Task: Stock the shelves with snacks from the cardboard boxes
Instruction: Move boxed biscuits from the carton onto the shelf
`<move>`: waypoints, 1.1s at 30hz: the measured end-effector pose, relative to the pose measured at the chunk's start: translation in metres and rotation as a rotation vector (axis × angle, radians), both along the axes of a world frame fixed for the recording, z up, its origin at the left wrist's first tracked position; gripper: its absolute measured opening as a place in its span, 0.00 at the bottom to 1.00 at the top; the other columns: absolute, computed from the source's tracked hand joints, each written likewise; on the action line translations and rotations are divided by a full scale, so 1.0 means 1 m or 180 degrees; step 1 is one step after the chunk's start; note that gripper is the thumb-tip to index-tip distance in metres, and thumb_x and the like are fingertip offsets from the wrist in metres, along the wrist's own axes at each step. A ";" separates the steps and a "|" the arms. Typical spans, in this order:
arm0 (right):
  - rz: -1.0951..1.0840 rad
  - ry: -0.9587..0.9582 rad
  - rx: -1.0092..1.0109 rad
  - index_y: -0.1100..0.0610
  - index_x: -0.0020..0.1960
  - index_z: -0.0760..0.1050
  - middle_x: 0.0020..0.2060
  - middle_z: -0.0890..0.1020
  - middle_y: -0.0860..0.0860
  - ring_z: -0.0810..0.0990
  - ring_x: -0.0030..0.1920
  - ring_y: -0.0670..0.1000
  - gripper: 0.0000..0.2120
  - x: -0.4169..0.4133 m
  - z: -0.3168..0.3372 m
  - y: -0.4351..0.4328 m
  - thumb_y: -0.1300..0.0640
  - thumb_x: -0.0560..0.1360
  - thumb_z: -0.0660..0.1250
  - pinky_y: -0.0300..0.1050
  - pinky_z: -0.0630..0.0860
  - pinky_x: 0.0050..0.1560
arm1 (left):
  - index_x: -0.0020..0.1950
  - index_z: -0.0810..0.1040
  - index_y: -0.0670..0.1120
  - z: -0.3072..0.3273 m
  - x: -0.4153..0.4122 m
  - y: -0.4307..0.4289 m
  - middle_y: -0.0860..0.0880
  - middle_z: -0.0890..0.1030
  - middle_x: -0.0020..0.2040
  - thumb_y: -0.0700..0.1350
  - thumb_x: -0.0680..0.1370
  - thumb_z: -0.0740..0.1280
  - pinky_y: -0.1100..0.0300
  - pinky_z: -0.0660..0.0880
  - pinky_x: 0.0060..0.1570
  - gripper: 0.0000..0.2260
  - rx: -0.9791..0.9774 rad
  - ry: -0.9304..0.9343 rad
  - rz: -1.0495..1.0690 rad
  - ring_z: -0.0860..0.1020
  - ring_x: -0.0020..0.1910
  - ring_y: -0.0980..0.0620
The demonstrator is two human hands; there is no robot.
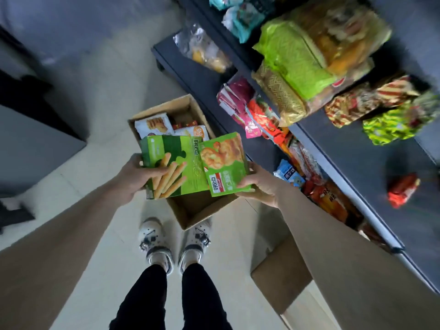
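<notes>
In the head view the left hand [133, 177] clamps a green breadstick box [171, 163] and the right hand [259, 184] a green cookie box [223, 163], both above the open cardboard box [190, 210]. The shelves [357, 148] lie to the right, nearer the right hand, their long axis running away from the person.

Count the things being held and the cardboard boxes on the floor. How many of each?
Green snack boxes in the hands: 2, one in the left hand, one in the right hand
Cardboard boxes on the floor: 2
Total: 4
</notes>
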State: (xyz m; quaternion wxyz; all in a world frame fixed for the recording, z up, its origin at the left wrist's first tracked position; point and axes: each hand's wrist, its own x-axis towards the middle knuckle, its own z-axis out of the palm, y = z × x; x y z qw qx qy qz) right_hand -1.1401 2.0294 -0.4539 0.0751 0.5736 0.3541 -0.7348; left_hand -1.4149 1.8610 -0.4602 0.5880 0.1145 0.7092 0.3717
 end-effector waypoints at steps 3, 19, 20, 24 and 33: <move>-0.0081 0.0245 -0.0001 0.55 0.69 0.68 0.62 0.81 0.58 0.80 0.63 0.59 0.28 0.014 0.053 -0.011 0.71 0.73 0.70 0.54 0.75 0.66 | 0.52 0.77 0.48 0.056 0.004 0.000 0.52 0.85 0.44 0.38 0.71 0.75 0.55 0.78 0.48 0.13 0.0207 0.0097 -0.0042 0.83 0.45 0.53; -0.1518 0.0791 0.1324 0.58 0.70 0.66 0.63 0.81 0.57 0.81 0.61 0.59 0.28 0.100 0.300 -0.153 0.69 0.74 0.70 0.54 0.78 0.62 | 0.64 0.76 0.49 0.295 0.025 -0.021 0.52 0.85 0.56 0.56 0.58 0.83 0.48 0.75 0.63 0.37 0.1429 0.0539 -0.1543 0.82 0.56 0.51; -0.1694 0.0883 0.1398 0.59 0.70 0.66 0.62 0.80 0.58 0.82 0.60 0.59 0.27 0.106 0.314 -0.167 0.71 0.74 0.68 0.53 0.80 0.58 | 0.62 0.78 0.49 0.307 0.030 -0.022 0.54 0.85 0.54 0.54 0.60 0.83 0.48 0.75 0.63 0.33 0.1532 0.0555 -0.1639 0.83 0.55 0.51; -0.2266 0.1093 0.1766 0.60 0.69 0.66 0.63 0.78 0.59 0.84 0.54 0.57 0.24 0.138 0.381 -0.217 0.72 0.75 0.64 0.53 0.83 0.49 | 0.59 0.77 0.51 0.372 0.065 -0.028 0.56 0.84 0.52 0.55 0.62 0.82 0.51 0.73 0.64 0.29 0.1835 0.0761 -0.1900 0.81 0.56 0.52; -0.2731 0.0444 0.2666 0.57 0.69 0.68 0.62 0.81 0.57 0.82 0.58 0.56 0.27 0.247 0.514 -0.321 0.54 0.74 0.72 0.52 0.81 0.52 | 0.64 0.73 0.51 0.513 0.189 -0.036 0.54 0.80 0.55 0.57 0.68 0.77 0.55 0.73 0.57 0.28 0.2710 0.0820 -0.2463 0.78 0.57 0.52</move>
